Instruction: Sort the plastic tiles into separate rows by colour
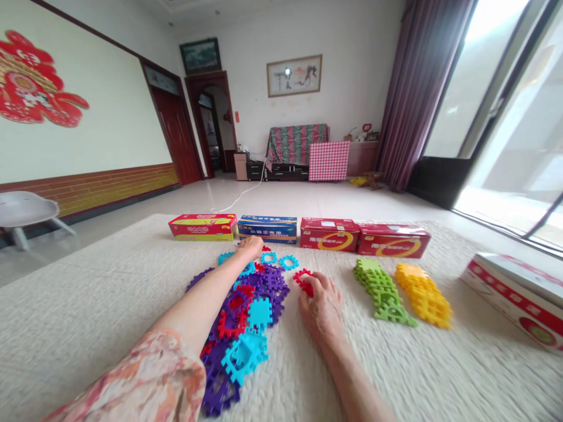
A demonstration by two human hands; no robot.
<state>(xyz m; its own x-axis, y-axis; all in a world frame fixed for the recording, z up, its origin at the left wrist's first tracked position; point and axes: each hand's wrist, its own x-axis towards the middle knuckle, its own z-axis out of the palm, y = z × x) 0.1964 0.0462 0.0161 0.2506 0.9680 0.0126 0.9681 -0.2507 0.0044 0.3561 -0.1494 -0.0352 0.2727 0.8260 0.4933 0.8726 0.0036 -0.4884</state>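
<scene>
My right hand rests on the surface with its fingers closed on red interlocking plastic tiles. My left hand reaches over the far end of a mixed pile. Its fingers point down and are mostly hidden, close to a small red tile. Notched purple tiles make up most of the pile, with red tiles and light-blue tiles on top. My left forearm covers part of it. Two light-blue ring-shaped tiles lie at the far right of the pile.
Right of my right hand lie a green tile row and a yellow tile row. Behind stand a red-yellow box, a blue box and two dark red boxes. A larger white-red box is far right.
</scene>
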